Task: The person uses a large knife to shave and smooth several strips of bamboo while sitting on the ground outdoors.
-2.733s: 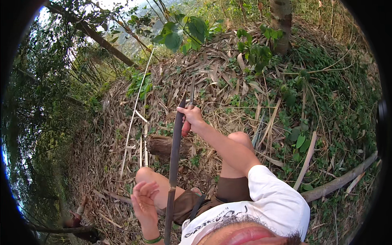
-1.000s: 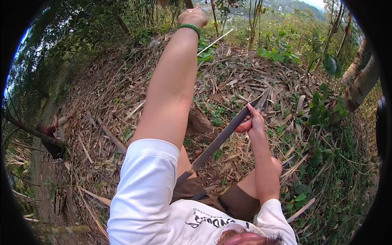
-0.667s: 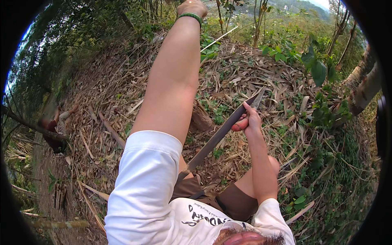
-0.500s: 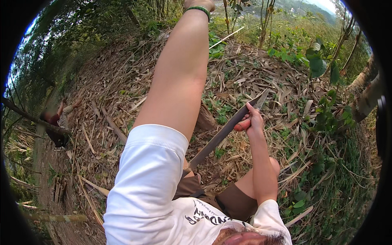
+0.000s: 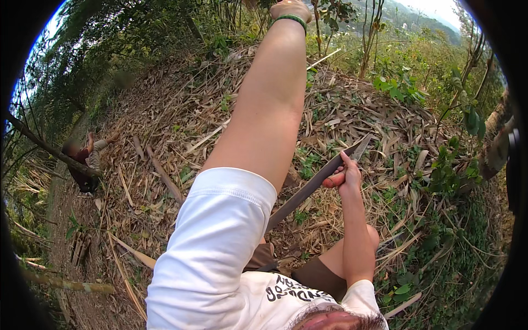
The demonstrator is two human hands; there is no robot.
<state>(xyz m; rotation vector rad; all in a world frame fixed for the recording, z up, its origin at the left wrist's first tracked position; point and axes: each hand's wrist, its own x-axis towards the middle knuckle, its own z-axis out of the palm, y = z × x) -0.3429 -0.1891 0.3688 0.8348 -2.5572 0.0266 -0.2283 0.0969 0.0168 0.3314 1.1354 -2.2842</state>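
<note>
My left arm stretches up across the middle, and my left hand point(image 5: 291, 9) reaches the top edge of the picture. A green band circles its wrist; its fingers are mostly cut off, so their grip cannot be made out. On the right, my right hand point(image 5: 347, 175) is closed around a knife with an orange-red handle point(image 5: 334, 180) and a short grey pointed blade point(image 5: 361, 148). Its thumb side presses against a long dark flat strip point(image 5: 302, 193), possibly split bamboo. The strip slants down left toward my lap, where its lower end goes behind my left arm.
Dry leaves point(image 5: 379, 118) and cut stalks cover the sloping ground. A person point(image 5: 85, 162) sits at far left beside a slanting branch point(image 5: 44, 146). Wooden poles point(image 5: 163, 173) lie left of my arm. Leafy plants point(image 5: 448, 165) and a trunk point(image 5: 498, 137) stand on the right.
My raised left arm has shifted right in the picture, and more of its hand shows. My right hand keeps hold of the knife and strip, a little lower in view.
</note>
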